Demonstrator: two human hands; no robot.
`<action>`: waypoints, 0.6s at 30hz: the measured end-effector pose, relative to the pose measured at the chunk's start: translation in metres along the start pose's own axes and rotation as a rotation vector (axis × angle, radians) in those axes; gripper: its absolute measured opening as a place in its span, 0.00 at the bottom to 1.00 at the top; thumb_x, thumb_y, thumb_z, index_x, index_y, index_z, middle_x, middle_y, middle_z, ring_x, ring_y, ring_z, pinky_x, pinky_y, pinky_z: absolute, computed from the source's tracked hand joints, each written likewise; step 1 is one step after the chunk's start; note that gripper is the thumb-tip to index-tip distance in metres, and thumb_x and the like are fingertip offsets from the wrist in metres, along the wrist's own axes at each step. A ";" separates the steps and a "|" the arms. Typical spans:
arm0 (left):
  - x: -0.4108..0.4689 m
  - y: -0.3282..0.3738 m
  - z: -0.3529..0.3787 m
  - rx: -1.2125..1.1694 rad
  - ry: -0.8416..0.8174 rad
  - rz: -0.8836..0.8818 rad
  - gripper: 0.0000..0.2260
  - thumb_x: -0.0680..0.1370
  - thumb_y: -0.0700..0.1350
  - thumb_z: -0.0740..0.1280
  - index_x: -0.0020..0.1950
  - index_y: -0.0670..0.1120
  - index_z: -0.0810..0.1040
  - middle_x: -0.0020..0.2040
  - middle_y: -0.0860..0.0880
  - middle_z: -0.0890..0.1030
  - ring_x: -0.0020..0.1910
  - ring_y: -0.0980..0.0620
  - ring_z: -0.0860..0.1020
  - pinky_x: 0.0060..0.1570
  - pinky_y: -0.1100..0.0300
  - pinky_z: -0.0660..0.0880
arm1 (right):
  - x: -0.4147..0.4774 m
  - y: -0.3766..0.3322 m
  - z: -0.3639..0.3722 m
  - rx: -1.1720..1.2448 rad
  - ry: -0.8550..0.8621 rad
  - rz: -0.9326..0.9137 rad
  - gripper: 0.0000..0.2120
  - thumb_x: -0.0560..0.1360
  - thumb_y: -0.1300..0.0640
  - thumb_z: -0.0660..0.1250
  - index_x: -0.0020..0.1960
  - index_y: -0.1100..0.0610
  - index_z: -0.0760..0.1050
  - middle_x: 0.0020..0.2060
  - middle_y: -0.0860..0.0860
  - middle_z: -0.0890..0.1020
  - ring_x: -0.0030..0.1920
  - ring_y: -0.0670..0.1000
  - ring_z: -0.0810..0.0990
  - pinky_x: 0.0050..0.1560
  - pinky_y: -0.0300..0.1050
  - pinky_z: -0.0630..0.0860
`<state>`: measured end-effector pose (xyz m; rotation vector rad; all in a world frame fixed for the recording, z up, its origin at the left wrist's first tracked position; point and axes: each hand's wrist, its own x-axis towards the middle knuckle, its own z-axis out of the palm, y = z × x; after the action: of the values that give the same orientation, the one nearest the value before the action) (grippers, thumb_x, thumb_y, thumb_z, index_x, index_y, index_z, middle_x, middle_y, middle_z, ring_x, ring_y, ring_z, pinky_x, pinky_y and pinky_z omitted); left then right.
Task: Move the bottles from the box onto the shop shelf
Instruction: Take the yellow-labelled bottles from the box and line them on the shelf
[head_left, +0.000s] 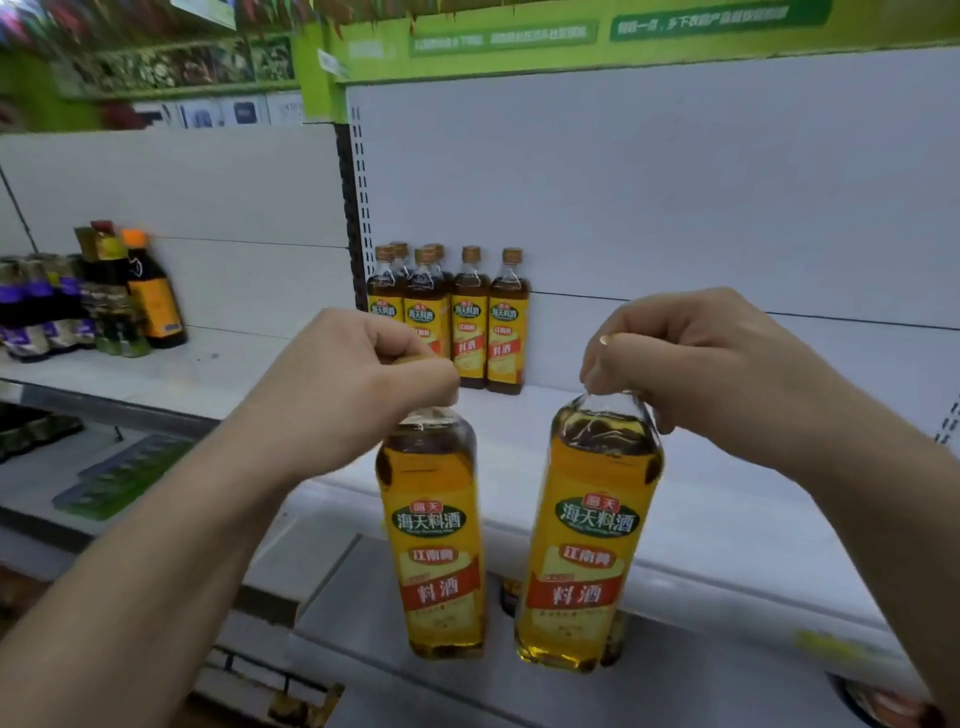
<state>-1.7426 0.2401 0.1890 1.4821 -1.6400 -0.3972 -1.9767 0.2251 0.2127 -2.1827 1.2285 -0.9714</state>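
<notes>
Two yellow-labelled bottles are being held up by their necks in front of the white shop shelf (727, 499). The left bottle (434, 540) is being gripped at the top by the left hand (353, 384), whose fingers are being kept curled tightly around the cap. The right bottle (587, 540) is being gripped in the same way by the right hand (696, 364), closed over its neck. Both bottles are being hung upright, side by side and slightly apart, above the shelf's front edge, and neither is being rested on the shelf. Further back on the same shelf, a row of matching bottles (452, 317) is being displayed upright against the back panel. On the neighbouring shelf section to the left, dark sauce bottles (150, 291) are being kept in a cluster. The box is not being shown.
</notes>
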 end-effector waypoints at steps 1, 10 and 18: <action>0.006 0.002 0.000 -0.007 -0.003 0.008 0.08 0.73 0.45 0.73 0.34 0.45 0.84 0.25 0.53 0.75 0.24 0.62 0.71 0.30 0.63 0.66 | 0.005 0.002 -0.004 0.011 0.001 0.002 0.08 0.71 0.47 0.70 0.39 0.49 0.84 0.33 0.59 0.80 0.31 0.49 0.74 0.37 0.54 0.75; 0.063 0.005 0.002 -0.084 -0.011 0.089 0.09 0.73 0.45 0.72 0.33 0.44 0.84 0.24 0.50 0.73 0.21 0.59 0.69 0.22 0.66 0.67 | 0.050 0.012 -0.017 -0.036 0.057 0.007 0.08 0.71 0.46 0.69 0.39 0.47 0.85 0.33 0.61 0.77 0.31 0.50 0.73 0.37 0.51 0.73; 0.125 -0.021 0.004 -0.073 -0.090 0.184 0.09 0.71 0.50 0.73 0.35 0.46 0.85 0.29 0.42 0.77 0.26 0.54 0.71 0.33 0.54 0.72 | 0.094 0.016 -0.002 -0.120 0.156 0.088 0.09 0.71 0.44 0.68 0.35 0.45 0.83 0.29 0.50 0.78 0.29 0.46 0.75 0.34 0.46 0.72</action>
<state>-1.7218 0.1189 0.2195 1.2636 -1.7971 -0.4212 -1.9541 0.1360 0.2369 -2.1555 1.4764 -1.0737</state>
